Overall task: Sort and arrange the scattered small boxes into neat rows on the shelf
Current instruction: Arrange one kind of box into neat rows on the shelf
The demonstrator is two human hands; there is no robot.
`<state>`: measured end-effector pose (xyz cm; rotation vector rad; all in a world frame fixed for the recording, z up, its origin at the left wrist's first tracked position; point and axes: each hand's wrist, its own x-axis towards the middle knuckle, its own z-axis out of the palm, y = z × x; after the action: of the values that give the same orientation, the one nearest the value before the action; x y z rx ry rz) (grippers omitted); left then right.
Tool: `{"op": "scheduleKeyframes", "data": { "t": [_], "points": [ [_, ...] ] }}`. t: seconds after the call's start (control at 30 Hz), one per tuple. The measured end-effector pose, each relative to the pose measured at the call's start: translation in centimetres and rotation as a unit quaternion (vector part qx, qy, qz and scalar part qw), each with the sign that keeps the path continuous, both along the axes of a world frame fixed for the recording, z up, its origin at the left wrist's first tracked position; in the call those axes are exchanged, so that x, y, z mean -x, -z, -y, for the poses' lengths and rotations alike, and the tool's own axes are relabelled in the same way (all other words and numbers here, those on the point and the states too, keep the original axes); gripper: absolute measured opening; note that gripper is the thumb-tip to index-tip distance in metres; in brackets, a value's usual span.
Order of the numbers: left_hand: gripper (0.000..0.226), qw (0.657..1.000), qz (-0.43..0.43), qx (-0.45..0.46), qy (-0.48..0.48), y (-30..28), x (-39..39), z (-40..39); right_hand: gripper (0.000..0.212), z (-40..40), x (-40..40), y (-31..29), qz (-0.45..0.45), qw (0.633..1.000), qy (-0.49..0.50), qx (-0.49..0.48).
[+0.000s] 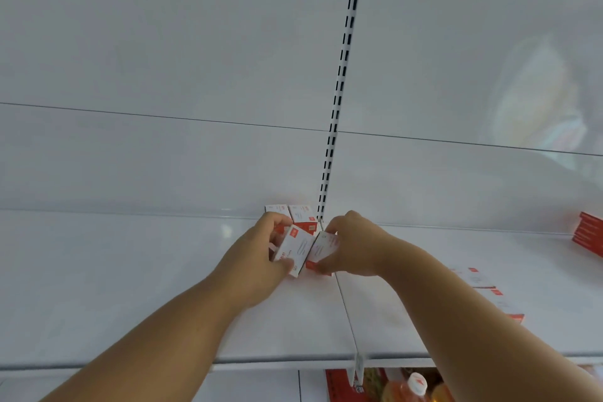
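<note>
Both hands working at the shelf (130, 287) back edge. My left hand (261, 258) is gripping one small box (295, 248); right hand (350, 243) is clamping another (323, 246). Two boxes (293, 213) are standing against the back already. Loose boxes (489, 290) near the right edge are waiting; early stage, I judge.

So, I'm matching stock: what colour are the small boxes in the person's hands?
White with red-orange panels and markings, on the small boxes, seen in the head view.
</note>
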<state>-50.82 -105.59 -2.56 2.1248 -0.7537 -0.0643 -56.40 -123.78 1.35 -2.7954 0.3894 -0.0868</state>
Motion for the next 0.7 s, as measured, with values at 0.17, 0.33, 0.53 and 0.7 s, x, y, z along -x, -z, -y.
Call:
{"op": "scheduleKeyframes", "data": {
  "t": [0.17,0.33,0.53,0.7],
  "points": [
    [0.046,0.998,0.01,0.059,0.003,-1.3,1.2,1.6,0.059,2.7,2.4,-0.6,0.123,0.987,-0.004,-0.104],
    [0.031,0.996,0.0,0.09,0.001,-3.0,2.6,5.5,0.06,7.6,5.5,-0.9,0.204,0.94,-0.006,-0.273],
    [0.026,0.998,0.0,0.06,-0.007,-3.3,5.2,12.3,0.041,15.6,8.5,-0.5,0.231,0.897,0.039,-0.374],
    [0.015,0.998,-0.021,0.035,-0.045,-3.0,6.1,17.4,0.016,22.0,9.0,0.1,0.165,0.933,0.044,-0.316]
  ]
}}
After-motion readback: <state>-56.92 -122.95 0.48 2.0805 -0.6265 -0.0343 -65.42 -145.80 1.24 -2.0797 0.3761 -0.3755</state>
